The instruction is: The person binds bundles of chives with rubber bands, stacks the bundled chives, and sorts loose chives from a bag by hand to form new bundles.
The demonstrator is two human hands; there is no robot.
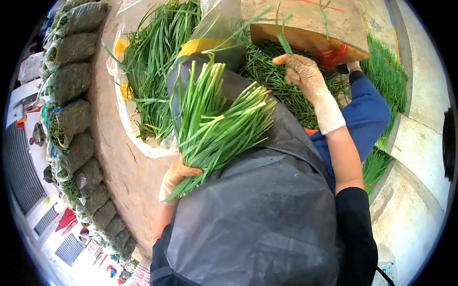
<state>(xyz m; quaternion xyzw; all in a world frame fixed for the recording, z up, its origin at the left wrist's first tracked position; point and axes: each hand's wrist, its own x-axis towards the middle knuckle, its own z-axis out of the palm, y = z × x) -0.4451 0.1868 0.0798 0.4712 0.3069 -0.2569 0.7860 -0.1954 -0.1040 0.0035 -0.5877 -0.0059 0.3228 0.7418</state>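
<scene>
My left hand [179, 175], in a soiled pale glove, grips a bunch of garlic chives [205, 138] near its leafy end. The pale cut stalks point up and to the right, and part of the bunch fans across the dark apron [253, 214] over my lap. My right hand [303, 74], in a dirt-stained glove with an orange fingertip, is raised over a heap of loose trimmed leaves [272, 66]. Its fingers are curled, and a thin chive leaf [284, 44] sticks up from them.
To the left, an open clear plastic bag [151, 151] holds loose chives [160, 71]. A wooden board [305, 43] with red ties [333, 56] stands ahead. Bundled chives [389, 71] lie at right. Stuffed bags [69, 81] line the far left.
</scene>
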